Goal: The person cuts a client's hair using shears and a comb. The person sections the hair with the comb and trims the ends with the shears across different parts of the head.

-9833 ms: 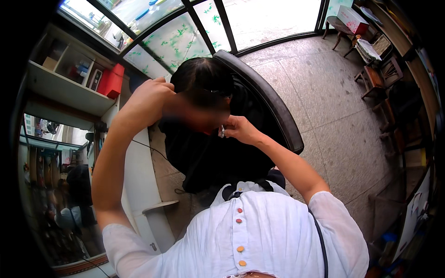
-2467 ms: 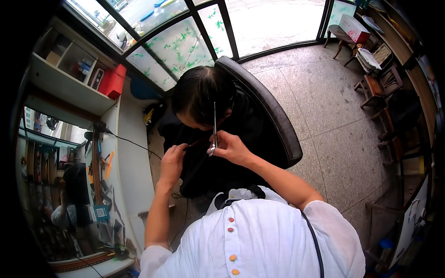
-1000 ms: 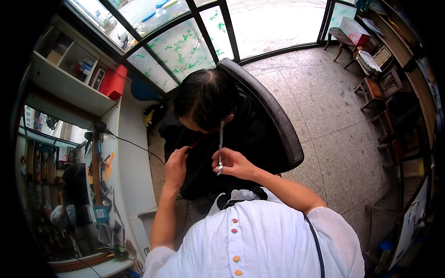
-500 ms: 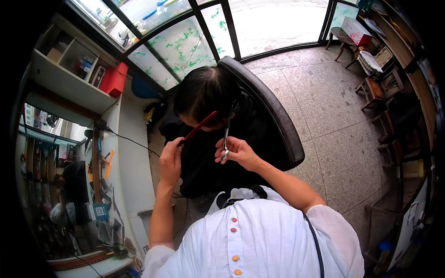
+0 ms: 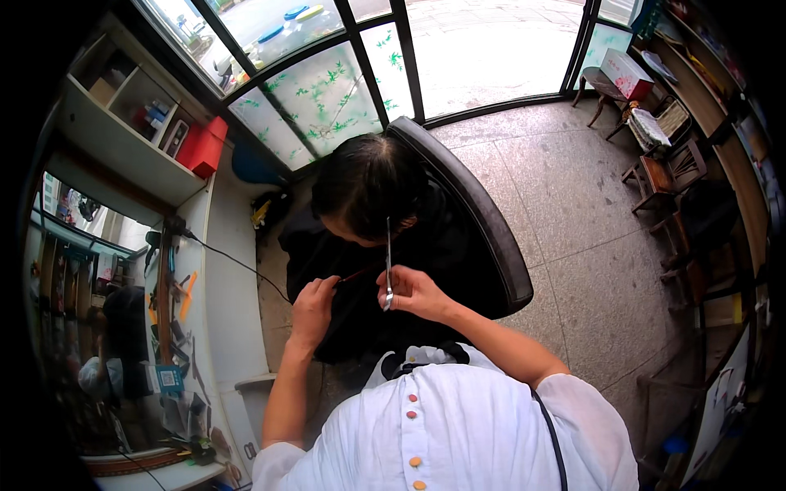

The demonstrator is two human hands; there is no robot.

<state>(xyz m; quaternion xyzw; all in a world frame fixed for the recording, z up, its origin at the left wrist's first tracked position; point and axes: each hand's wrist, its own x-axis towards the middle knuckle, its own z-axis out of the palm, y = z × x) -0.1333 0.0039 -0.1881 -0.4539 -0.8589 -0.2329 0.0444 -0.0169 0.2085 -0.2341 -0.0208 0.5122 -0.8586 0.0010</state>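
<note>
A person with short dark hair [image 5: 368, 180] sits in a black padded chair [image 5: 483, 217], draped in a black cape [image 5: 327, 245]. My left hand [image 5: 313, 309] is closed on a red comb [image 5: 357, 276], seen nearly edge-on in front of the cape, apart from the hair. My right hand [image 5: 416, 293] grips metal hair scissors [image 5: 389, 262] by the handles. Their blades point up to the side hair near the person's ear and look closed or nearly so; whether they touch the hair I cannot tell.
To the left are a white counter [image 5: 233, 303], a mirror [image 5: 98, 327], a red box [image 5: 201, 147] on a shelf and a hanging black cord [image 5: 237, 259]. Glass panels [image 5: 327, 98] stand ahead. Wooden chairs [image 5: 661, 172] line the right side.
Both hands have come lower, toward me. The red comb has left the side of the head and turned nearly edge-on. The scissors stand more upright, their blades closer together.
</note>
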